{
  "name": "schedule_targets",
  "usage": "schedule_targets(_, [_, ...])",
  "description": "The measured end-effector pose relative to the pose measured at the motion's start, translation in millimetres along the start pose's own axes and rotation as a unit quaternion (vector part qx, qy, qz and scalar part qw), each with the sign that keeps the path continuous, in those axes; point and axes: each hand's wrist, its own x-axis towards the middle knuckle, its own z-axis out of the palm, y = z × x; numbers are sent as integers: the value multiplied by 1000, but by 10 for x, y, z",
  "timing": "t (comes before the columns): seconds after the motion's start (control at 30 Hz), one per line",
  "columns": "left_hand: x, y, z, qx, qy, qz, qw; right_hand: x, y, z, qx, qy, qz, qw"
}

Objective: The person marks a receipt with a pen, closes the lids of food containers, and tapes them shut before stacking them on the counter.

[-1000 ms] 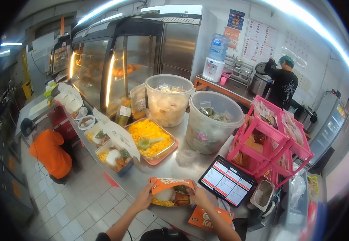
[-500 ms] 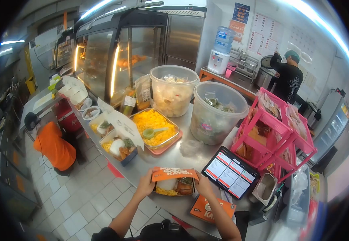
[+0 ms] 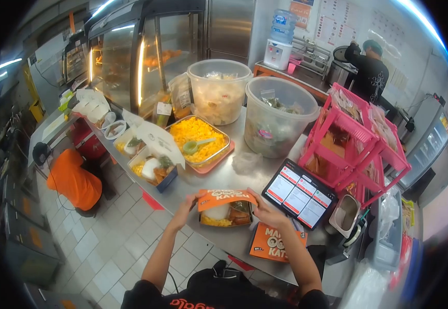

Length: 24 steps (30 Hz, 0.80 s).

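Note:
An orange printed lid (image 3: 226, 196) belongs to a meal box (image 3: 226, 225) at the metal counter's front edge. White rice, yellow shredded food and browned pieces show inside, below the partly raised lid. My left hand (image 3: 184, 209) pinches the lid's left end. At the lid's right end, my right hand (image 3: 267, 211) grips its corner with bent fingers. A closed orange box (image 3: 277, 242) lies under my right forearm. Farther left stand opened meal boxes, the nearest a blue-sided box (image 3: 158, 172) with rice and greens.
A tray of yellow shredded food (image 3: 198, 139) with a green spoon stands behind. Two clear tubs (image 3: 280, 121) hold small bags. To the right are a tablet (image 3: 299, 193), pink baskets (image 3: 355, 139) and a metal container (image 3: 345, 212). Two other people (image 3: 74, 177) (image 3: 371, 72) are farther off.
The view has tilted lower, so the counter and its items appear higher. Both hands still hold the lid, which remains partly raised. More of the closed orange box shows.

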Motion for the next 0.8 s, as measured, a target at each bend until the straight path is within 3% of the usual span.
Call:
schedule_targets(0.07, [37, 185, 87, 23, 10, -32, 999, 53, 114, -132, 29, -70, -30, 997])
schedule_targets(0.1, [38, 241, 115, 45, 20, -62, 997, 71, 98, -122, 113, -63, -56, 990])
schedule_targets(0.13, [55, 198, 106, 45, 20, -62, 997, 84, 74, -128, 114, -63, -56, 990])
schedule_targets(0.2, [112, 77, 103, 132, 10, -57, 990, 124, 0, -148, 316, 23, 113, 942])
schedule_targets(0.23, [117, 47, 119, 131, 10, -57, 990, 162, 2, -142, 316, 24, 114, 942])
schedule_targets(0.3, [123, 5, 165, 196, 72, -21, 978, 262, 41, -79, 170, 145, 168, 960])
schedule_targets(0.33, [116, -16, 167, 197, 71, -21, 978, 287, 58, -20, 171, 145, 167, 960])
schedule_targets(0.4, [96, -26, 173, 184, 68, 1, 980, 323, 92, 80, 106, 235, 111, 960])
schedule_targets(0.57, [97, -60, 180, 193, 44, 6, 980, 392, 210, 26, 156, 250, 76, 953])
schedule_targets(0.63, [86, -43, 187, 200, 38, 23, 979, 444, 261, -1, 77, 190, 14, 979])
schedule_targets(0.67, [64, -23, 171, 292, 30, 58, 954, 417, 300, 9, 75, 189, 14, 979])
schedule_targets(0.7, [66, 50, 164, 382, 24, 94, 919, 356, 180, 86, -103, 158, -1, 982])
schedule_targets(0.73, [100, 157, 156, 381, 29, 97, 919, 324, 74, 128, -280, 121, -18, 952])
schedule_targets(0.77, [137, 274, 140, 466, -39, 176, 866, 292, 35, 107, -291, 40, -73, 953])
schedule_targets(0.8, [165, 366, 121, 541, -108, 247, 796, 279, -81, 99, -290, 35, -72, 954])
